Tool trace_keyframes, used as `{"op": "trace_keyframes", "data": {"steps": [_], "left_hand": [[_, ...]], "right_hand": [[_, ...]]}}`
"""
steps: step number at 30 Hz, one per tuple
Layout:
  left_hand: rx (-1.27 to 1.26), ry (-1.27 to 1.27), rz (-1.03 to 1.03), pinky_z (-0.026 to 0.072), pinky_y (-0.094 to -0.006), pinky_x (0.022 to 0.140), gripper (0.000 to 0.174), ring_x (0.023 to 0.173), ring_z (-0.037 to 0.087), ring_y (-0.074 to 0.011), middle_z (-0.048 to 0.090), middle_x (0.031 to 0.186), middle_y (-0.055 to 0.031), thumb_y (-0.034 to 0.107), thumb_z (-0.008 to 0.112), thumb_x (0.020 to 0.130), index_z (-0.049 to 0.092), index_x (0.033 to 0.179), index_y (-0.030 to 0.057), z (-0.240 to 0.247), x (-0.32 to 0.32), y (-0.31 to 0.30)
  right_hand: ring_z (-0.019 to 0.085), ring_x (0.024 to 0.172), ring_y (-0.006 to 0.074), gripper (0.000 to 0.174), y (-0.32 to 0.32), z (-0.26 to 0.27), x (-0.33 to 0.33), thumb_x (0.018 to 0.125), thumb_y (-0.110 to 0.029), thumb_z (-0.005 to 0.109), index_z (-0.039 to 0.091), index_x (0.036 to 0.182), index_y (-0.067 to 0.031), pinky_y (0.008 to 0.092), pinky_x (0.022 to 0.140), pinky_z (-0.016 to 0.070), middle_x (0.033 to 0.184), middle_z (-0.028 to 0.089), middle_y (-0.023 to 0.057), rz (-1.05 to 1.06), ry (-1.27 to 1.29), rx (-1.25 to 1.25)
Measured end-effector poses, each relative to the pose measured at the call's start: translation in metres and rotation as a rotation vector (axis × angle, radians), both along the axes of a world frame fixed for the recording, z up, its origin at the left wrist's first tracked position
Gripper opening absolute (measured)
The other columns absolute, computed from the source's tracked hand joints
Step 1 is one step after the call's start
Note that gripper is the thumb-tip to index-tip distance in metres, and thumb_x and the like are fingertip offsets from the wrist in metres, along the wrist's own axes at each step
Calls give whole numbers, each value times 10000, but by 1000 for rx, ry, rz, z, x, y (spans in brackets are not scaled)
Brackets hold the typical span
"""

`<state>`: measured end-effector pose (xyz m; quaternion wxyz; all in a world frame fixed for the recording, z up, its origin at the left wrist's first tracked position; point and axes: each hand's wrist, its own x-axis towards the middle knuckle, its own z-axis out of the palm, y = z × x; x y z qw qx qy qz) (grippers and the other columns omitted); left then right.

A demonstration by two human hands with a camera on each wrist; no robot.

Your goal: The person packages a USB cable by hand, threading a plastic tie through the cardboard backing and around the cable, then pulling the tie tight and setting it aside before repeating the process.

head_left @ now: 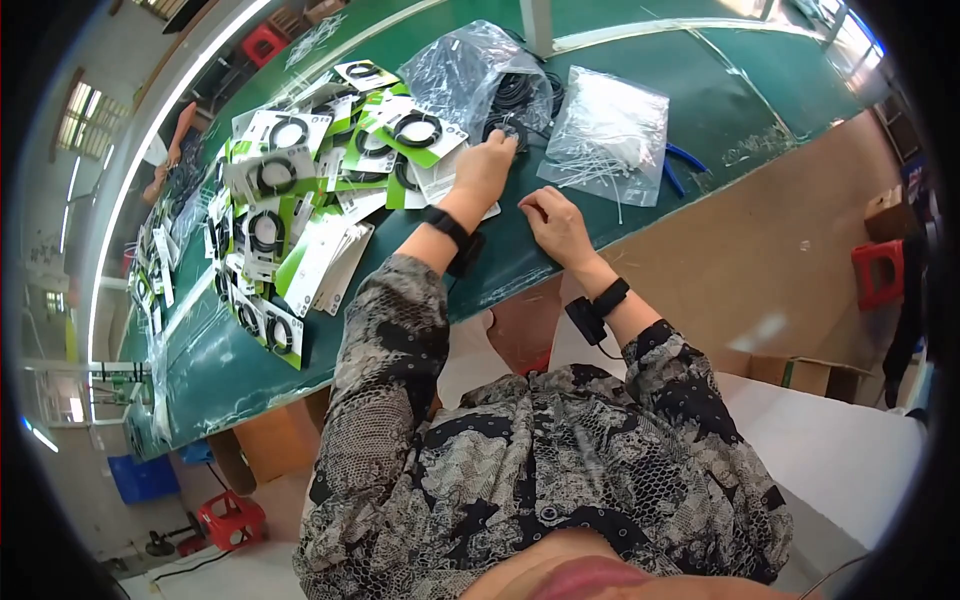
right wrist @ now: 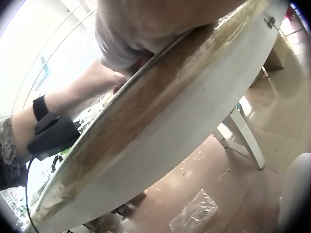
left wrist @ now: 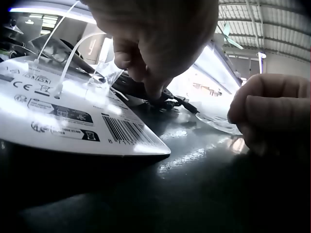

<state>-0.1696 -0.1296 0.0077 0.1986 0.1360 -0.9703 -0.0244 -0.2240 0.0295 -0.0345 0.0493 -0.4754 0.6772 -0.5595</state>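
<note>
In the head view my left hand (head_left: 485, 172) pinches a black cable coil (head_left: 508, 130) at the mouth of a clear plastic bag (head_left: 450, 75). The left wrist view shows the fingers of my left hand (left wrist: 155, 46) pointing down onto dark cables (left wrist: 167, 103). My right hand (head_left: 557, 228) is above the table's near edge, its fingers curled and thumb against them; nothing shows in it. A clear bag of white cable ties (head_left: 612, 130) lies just beyond. Close to my left hand is a printed card (left wrist: 63, 119) with white ties through it. The right wrist view shows my right hand (right wrist: 146, 29) only partly.
Green-and-white cards with black coils (head_left: 265, 230) form a pile on the left of the green table (head_left: 240, 385). Blue-handled pliers (head_left: 675, 172) lie right of the tie bag. Red stools (head_left: 878, 275) and cardboard boxes (head_left: 800, 375) stand on the floor.
</note>
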Motion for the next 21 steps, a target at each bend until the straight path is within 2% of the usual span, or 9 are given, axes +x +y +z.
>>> {"op": "trace_keyframes", "data": {"steps": [2, 5, 6, 9, 10, 13, 14, 18, 21], "left_hand": [[-14, -108, 58, 509, -331, 645, 167, 747, 622, -279, 578, 942, -116, 39, 598, 831, 605, 998, 44, 3, 5, 0], [397, 297, -109, 507, -352, 664, 155, 785, 607, -292, 572, 956, -114, -27, 571, 820, 587, 963, 32, 14, 41, 12], [395, 293, -109, 507, -352, 664, 155, 785, 607, -292, 572, 956, -114, -27, 571, 820, 587, 963, 32, 20, 53, 18], [286, 503, -190, 510, -346, 697, 164, 847, 603, -300, 569, 982, -119, -50, 567, 812, 573, 958, 25, 42, 88, 35], [284, 508, -183, 510, -346, 697, 164, 847, 603, -300, 569, 982, -119, -50, 567, 812, 573, 958, 25, 47, 97, 38], [144, 208, -266, 511, -356, 674, 116, 844, 614, -288, 554, 995, -114, -4, 552, 841, 554, 951, 33, 54, 126, 51], [162, 206, -245, 511, -356, 674, 116, 844, 614, -288, 554, 995, -114, -4, 552, 841, 554, 951, 33, 52, 132, 55], [77, 68, -405, 512, -365, 676, 135, 850, 609, -307, 543, 1025, -127, -7, 550, 851, 563, 978, 35, 39, 152, 61], [27, 545, -33, 509, -322, 621, 127, 750, 632, -242, 568, 963, -108, 23, 534, 879, 580, 995, 48, 37, 161, 84]], "right_hand": [[561, 632, 245, 37, 0, 0, -1, 829, -35, 604, 625, 857, -25, 315, 587, 449, 775, 558, 109, -8, -16, -11], [593, 673, 272, 47, -1, -4, -3, 839, -64, 606, 617, 828, -20, 349, 607, 472, 796, 598, 118, -25, -30, -86], [593, 673, 272, 47, -2, -7, -4, 839, -64, 606, 617, 828, -20, 349, 607, 472, 796, 598, 118, -26, -34, -89], [518, 597, 110, 122, -7, -19, -10, 898, -117, 588, 640, 974, -36, 243, 540, 426, 835, 617, 35, 53, -346, -109], [518, 597, 110, 122, -6, -13, -16, 898, -117, 588, 640, 974, -36, 243, 540, 426, 835, 617, 35, 62, -343, -107], [489, 614, 32, 216, 11, 27, -29, 930, -190, 572, 607, 1089, -47, 181, 513, 382, 835, 616, -8, 683, -1275, 77], [489, 614, 32, 216, 16, 36, -20, 930, -190, 572, 607, 1089, -47, 181, 513, 382, 835, 616, -8, 687, -1287, 103], [483, 627, 13, 302, 18, 55, 25, 934, -256, 579, 572, 1160, -57, 156, 500, 349, 787, 601, -21, 469, -817, 248], [474, 608, 13, 326, 25, 50, 40, 928, -258, 597, 571, 1173, -45, 164, 495, 362, 752, 595, -31, 368, -669, 94]]}}
